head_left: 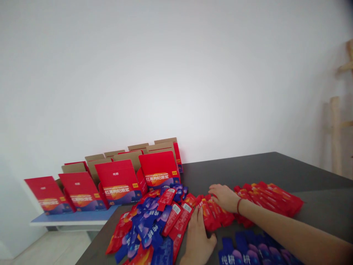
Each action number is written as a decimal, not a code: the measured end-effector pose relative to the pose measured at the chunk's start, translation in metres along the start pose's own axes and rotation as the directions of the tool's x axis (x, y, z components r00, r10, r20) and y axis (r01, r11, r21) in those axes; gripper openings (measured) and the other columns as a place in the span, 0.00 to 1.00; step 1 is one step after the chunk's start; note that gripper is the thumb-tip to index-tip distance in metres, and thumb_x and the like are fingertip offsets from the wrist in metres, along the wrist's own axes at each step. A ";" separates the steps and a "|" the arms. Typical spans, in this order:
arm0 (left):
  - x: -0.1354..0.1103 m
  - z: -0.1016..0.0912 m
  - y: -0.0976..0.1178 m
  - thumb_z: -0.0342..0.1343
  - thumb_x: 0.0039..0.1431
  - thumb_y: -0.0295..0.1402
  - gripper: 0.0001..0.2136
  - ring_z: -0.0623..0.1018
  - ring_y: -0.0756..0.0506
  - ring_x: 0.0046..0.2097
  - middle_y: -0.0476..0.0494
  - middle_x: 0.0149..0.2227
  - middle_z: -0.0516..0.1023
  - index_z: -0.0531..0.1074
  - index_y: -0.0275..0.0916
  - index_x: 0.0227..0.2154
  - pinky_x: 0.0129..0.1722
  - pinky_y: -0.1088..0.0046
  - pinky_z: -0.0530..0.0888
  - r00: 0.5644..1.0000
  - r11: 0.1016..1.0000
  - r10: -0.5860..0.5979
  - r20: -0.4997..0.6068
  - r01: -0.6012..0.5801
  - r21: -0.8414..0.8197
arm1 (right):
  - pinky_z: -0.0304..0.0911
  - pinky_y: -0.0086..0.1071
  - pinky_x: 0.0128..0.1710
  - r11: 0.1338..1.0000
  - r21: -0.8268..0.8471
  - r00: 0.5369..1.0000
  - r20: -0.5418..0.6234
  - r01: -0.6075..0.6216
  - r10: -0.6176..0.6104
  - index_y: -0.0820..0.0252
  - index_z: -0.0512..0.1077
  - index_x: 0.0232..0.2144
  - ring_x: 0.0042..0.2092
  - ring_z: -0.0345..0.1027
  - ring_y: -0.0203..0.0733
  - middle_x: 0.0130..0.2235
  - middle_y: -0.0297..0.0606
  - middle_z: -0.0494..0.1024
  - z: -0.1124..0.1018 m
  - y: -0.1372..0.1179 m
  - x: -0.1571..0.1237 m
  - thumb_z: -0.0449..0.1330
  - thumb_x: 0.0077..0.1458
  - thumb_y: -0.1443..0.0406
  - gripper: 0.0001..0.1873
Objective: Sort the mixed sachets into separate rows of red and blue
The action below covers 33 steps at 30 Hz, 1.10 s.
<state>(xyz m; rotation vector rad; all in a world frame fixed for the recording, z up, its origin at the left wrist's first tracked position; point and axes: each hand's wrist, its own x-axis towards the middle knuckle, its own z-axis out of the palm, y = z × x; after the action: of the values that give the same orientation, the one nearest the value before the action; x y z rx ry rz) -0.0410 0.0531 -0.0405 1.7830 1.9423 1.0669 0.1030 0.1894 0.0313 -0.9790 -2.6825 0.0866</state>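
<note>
My left hand [197, 237] lies flat on the dark table [261, 167], fingers stretched against the left side of a bunch of red sachets [212, 217]. My right hand [224, 197], with a red band at the wrist, rests on top of the same red sachets, fingers spread over them. To the left lies a loose heap of red and purple sachets [151, 224]. A row of red sachets [268, 200] stretches to the right behind my right forearm. Purple sachets [248, 252] lie at the near edge under that forearm.
Several open red cartons [118, 184] with brown flaps stand on a lower blue-topped table [71, 219] at the left, against the white wall. A wooden frame [336, 136] stands at the far right.
</note>
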 end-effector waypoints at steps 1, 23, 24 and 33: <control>-0.001 0.001 0.000 0.54 0.45 0.28 0.38 0.52 0.39 0.67 0.36 0.67 0.53 0.55 0.30 0.63 0.65 0.63 0.48 1.000 1.000 0.002 0.016 -0.002 0.018 | 0.58 0.42 0.52 0.999 -0.028 0.999 -0.008 -0.044 0.044 0.64 0.74 0.45 0.53 0.66 0.50 0.53 0.53 0.72 0.002 0.007 0.003 0.49 0.58 0.67 0.18; 0.005 0.008 0.009 0.57 0.45 0.30 0.35 0.56 0.37 0.65 0.34 0.64 0.58 0.60 0.31 0.60 0.65 0.62 0.52 0.999 1.000 0.000 0.032 0.001 -0.024 | 0.57 0.39 0.52 0.972 -0.066 0.973 -0.030 0.225 -0.227 0.61 0.74 0.45 0.51 0.67 0.46 0.49 0.44 0.75 0.010 -0.069 0.040 0.54 0.56 0.68 0.15; 0.004 0.009 0.008 0.57 0.46 0.31 0.33 0.57 0.35 0.65 0.33 0.63 0.60 0.62 0.31 0.59 0.64 0.61 0.52 1.000 1.000 -0.003 0.028 0.003 -0.031 | 0.58 0.38 0.52 0.963 -0.052 0.963 -0.027 0.266 -0.268 0.61 0.73 0.46 0.51 0.67 0.45 0.50 0.44 0.75 0.012 -0.080 0.045 0.54 0.56 0.68 0.16; 0.008 0.007 0.009 0.51 0.56 0.38 0.22 0.57 0.36 0.65 0.42 0.61 0.67 0.71 0.39 0.53 0.66 0.61 0.44 0.998 0.970 -0.027 0.063 0.041 -0.241 | 0.55 0.41 0.57 0.926 -0.008 0.923 -0.085 0.377 -0.376 0.64 0.61 0.60 0.61 0.57 0.45 0.62 0.46 0.62 0.043 -0.146 0.071 0.45 0.60 0.70 0.25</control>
<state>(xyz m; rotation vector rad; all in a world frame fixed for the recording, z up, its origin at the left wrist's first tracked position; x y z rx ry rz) -0.0317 0.0624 -0.0367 1.6246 1.7182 1.1696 -0.0514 0.1246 0.0296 -0.4358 -2.7336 -0.0231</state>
